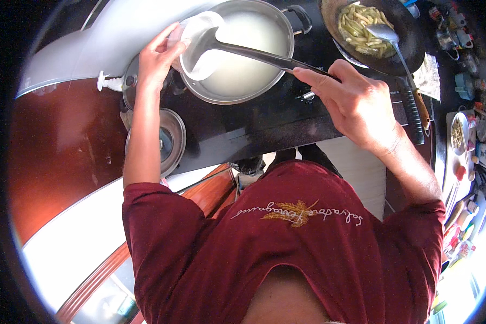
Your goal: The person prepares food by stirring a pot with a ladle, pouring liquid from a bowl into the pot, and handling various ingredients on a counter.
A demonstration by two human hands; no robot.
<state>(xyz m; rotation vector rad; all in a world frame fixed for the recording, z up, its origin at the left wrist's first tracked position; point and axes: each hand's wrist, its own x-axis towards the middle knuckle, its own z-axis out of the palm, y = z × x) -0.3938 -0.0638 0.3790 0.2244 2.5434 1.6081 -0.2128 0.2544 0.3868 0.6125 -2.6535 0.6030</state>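
Observation:
My left hand (157, 56) holds a white bowl (200, 46) tilted at the rim of a steel pot (283, 32) filled with pale white liquid. My right hand (353, 102) grips the dark handle of a ladle (254, 53). The ladle's scoop rests inside the white bowl, over the pot's left edge. The pot stands on a black cooktop (254, 129).
A black wok (410, 38) with pale yellow vegetable strips and a metal spoon (386, 35) sits at the upper right. Two pot lids (170, 137) lie left of the cooktop. A counter on the right carries a plate of food (459, 132) and several small containers.

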